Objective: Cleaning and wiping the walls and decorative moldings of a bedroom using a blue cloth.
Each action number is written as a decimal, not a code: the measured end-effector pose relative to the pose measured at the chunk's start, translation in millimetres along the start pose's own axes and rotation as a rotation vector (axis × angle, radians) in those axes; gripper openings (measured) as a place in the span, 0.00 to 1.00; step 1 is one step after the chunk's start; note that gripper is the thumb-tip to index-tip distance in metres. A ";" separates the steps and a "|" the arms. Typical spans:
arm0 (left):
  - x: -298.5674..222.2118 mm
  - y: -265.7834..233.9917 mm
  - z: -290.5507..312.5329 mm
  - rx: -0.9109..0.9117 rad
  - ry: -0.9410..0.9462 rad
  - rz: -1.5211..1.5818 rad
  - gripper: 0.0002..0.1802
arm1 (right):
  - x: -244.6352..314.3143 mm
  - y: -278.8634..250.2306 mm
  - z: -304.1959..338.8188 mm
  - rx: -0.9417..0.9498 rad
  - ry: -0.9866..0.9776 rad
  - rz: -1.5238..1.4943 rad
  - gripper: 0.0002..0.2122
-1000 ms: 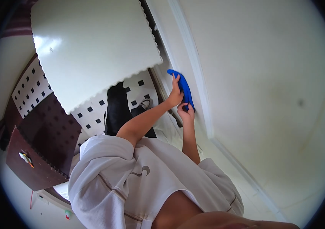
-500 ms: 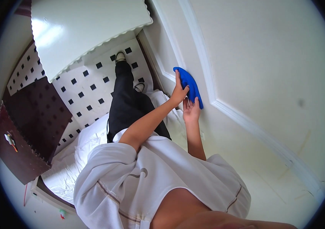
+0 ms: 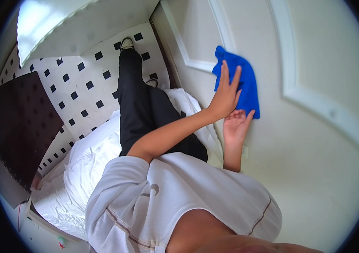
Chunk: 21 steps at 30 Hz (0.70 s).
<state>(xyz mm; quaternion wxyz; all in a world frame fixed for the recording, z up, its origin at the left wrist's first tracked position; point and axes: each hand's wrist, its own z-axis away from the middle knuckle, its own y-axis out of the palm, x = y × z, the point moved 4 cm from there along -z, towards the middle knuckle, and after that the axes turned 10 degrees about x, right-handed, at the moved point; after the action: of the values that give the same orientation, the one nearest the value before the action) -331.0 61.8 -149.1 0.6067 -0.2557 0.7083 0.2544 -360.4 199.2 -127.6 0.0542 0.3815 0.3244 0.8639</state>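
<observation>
A blue cloth [image 3: 249, 84] lies spread against the white panelled wall. My left hand [image 3: 226, 95] rests flat on the cloth's near side, fingers stretched out and parted. Just below it, my right hand [image 3: 236, 126] is turned palm up at the cloth's lower edge. Its thumb stands apart from its bent fingers, and the fingertips meet the cloth's bottom. Whether any fold of cloth lies between those fingers is not clear.
White raised moulding [image 3: 289, 63] frames the wall panels. White bedding [image 3: 82, 168] lies beside my legs in black trousers [image 3: 139, 109]. A dark brown panel [image 3: 19, 122] stands at left, and a white scalloped-edged surface [image 3: 49, 25] overhangs the black-and-white tiled floor [image 3: 89, 99].
Both hands and the cloth have shifted right in the picture. The cloth now shows wider and flatter, and my left fingers are more spread. The view has turned slightly.
</observation>
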 end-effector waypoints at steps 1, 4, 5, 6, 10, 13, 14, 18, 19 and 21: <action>-5.4 9.5 9.2 0.041 0.062 -0.184 0.44 | -1.2 -10.6 2.3 0.006 -0.009 -0.021 0.16; 16.1 33.7 35.3 -0.033 0.146 -0.473 0.40 | -3.3 -35.7 17.4 -0.080 -0.192 -0.057 0.15; 16.5 38.8 36.0 -0.076 0.207 -0.516 0.38 | -1.2 -41.1 22.6 -0.038 -0.170 -0.167 0.15; 13.3 44.9 38.2 -0.070 0.206 -0.538 0.39 | 1.5 -43.1 27.6 0.008 -0.150 -0.279 0.14; 7.3 73.9 59.7 0.047 0.261 -0.546 0.38 | 16.2 -55.1 36.6 0.063 -0.245 -0.258 0.12; 23.9 82.5 67.6 0.094 0.294 -0.487 0.39 | 12.6 -86.0 16.0 0.077 -0.170 -0.298 0.09; 35.6 76.5 65.7 0.087 0.321 -0.473 0.41 | 6.6 -93.4 7.5 0.091 -0.160 -0.305 0.09; 115.5 63.5 80.4 0.068 0.334 -0.387 0.35 | -45.0 -147.2 -51.9 -0.091 0.084 -0.436 0.05; 129.1 65.2 86.2 0.075 0.325 -0.380 0.35 | -62.3 -165.8 -72.7 -0.142 0.101 -0.448 0.08; 165.1 64.5 98.3 -0.022 -0.021 -0.211 0.28 | -95.2 -201.6 -102.9 -0.247 0.131 -0.398 0.13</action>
<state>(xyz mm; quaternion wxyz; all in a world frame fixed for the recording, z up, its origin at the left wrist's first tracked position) -324.5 166.6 -322.5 0.6348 -0.3327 0.6682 0.1995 -395.8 271.3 -359.7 0.2486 0.2436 0.2879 0.8922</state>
